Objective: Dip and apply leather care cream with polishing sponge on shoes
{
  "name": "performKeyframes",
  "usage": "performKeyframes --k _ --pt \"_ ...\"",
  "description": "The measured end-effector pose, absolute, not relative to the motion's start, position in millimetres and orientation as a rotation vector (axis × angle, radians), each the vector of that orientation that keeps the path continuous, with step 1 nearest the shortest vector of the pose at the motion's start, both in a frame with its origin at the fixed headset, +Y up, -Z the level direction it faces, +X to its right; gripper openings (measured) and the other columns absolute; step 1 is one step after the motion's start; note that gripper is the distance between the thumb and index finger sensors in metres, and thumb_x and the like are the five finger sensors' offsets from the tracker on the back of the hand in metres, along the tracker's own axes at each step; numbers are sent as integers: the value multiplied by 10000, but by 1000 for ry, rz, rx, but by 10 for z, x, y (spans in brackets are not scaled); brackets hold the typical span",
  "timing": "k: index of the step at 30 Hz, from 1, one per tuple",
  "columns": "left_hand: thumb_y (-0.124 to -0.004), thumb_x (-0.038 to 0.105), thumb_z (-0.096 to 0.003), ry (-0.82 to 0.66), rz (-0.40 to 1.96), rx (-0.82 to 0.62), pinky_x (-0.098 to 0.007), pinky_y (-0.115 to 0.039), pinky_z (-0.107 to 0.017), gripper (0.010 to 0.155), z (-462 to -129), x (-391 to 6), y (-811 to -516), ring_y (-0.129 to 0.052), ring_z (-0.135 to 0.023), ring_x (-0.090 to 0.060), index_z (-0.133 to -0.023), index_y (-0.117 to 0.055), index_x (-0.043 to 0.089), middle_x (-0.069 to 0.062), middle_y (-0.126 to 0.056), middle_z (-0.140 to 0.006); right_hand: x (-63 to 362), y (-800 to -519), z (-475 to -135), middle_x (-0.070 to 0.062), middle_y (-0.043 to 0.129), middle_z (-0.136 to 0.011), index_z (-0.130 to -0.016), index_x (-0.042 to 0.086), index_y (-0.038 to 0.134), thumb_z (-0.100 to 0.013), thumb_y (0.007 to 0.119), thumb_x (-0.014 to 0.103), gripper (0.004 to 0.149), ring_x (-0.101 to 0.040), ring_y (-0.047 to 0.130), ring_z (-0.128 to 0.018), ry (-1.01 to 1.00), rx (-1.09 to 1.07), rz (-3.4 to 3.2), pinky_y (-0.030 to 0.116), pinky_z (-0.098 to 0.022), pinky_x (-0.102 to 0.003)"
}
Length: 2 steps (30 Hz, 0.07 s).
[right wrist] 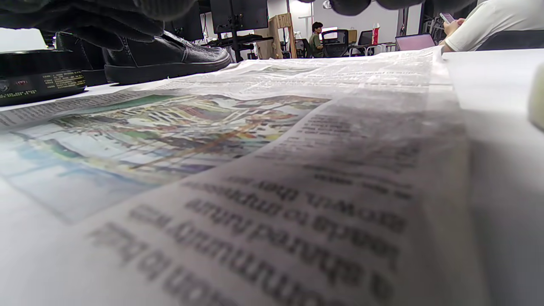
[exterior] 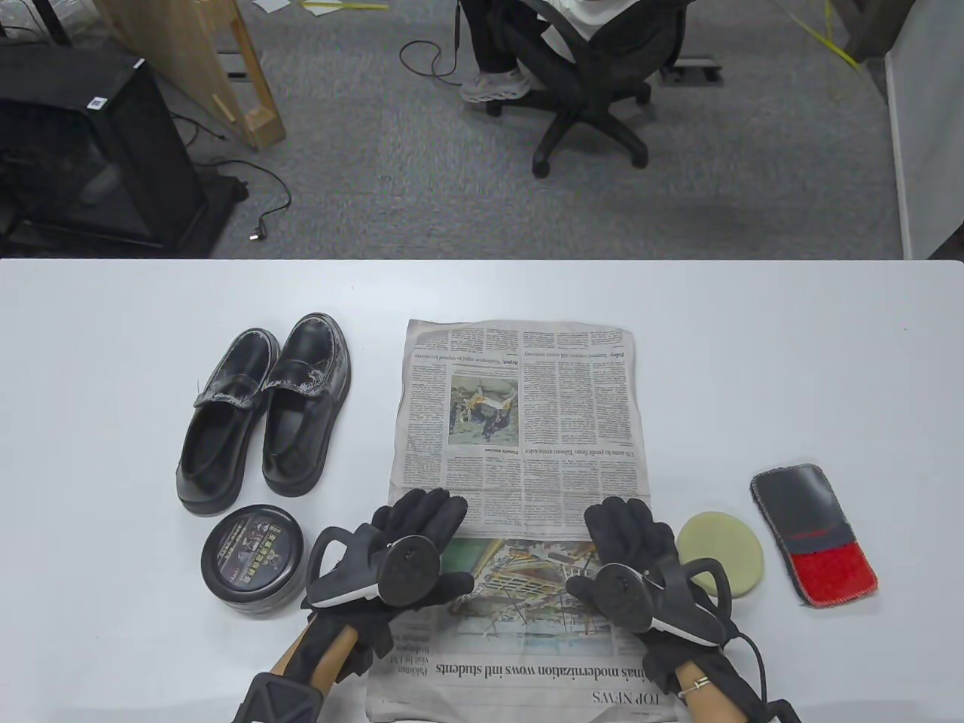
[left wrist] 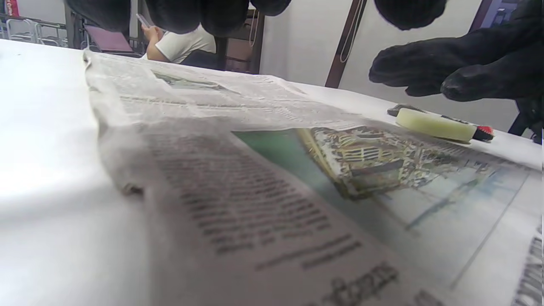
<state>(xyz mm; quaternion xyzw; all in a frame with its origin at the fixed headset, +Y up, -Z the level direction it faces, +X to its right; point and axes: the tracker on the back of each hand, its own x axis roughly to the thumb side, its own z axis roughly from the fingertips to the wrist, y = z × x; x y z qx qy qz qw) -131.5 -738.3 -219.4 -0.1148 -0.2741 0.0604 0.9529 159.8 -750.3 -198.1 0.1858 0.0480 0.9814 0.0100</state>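
Observation:
Two black loafers (exterior: 267, 410) with white scuffs stand side by side left of a spread newspaper (exterior: 520, 422); one loafer (right wrist: 165, 57) shows in the right wrist view. A round black cream tin (exterior: 254, 561), lid on, lies in front of them. A pale yellow round sponge (exterior: 721, 553) lies right of the paper, also in the left wrist view (left wrist: 433, 124). My left hand (exterior: 418, 520) and right hand (exterior: 629, 527) hover flat over the newspaper's near half, fingers spread, holding nothing.
A grey and red cloth pouch (exterior: 817, 531) lies at the far right of the white table (exterior: 113, 339). Beyond the table's far edge are grey carpet, an office chair (exterior: 587, 68) and a black case.

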Motion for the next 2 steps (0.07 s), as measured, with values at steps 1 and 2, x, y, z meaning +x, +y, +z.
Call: performKeyframes --k 1,2 --pt "-591 654 -538 -548 122 -228 -696 -445 -763 915 -2190 -1333 -7395 -387 -1126 -504 -1218 -257 140 -240 -345 -1276 1585 -7511 -1979 -282 300 -1204 -1179 44 235 -543 488 623 896 -579 349 -1066 154 584 3068 464 -723 -669" --pt "-592 652 -540 -542 115 -228 -697 -443 -762 914 -2187 -1351 -7405 -386 -1125 -504 -1218 -259 137 -242 -347 -1275 1571 -7519 -1978 -283 301 -1203 -1179 43 235 -543 488 623 897 -579 348 -1066 159 591 3075 465 -722 -669"
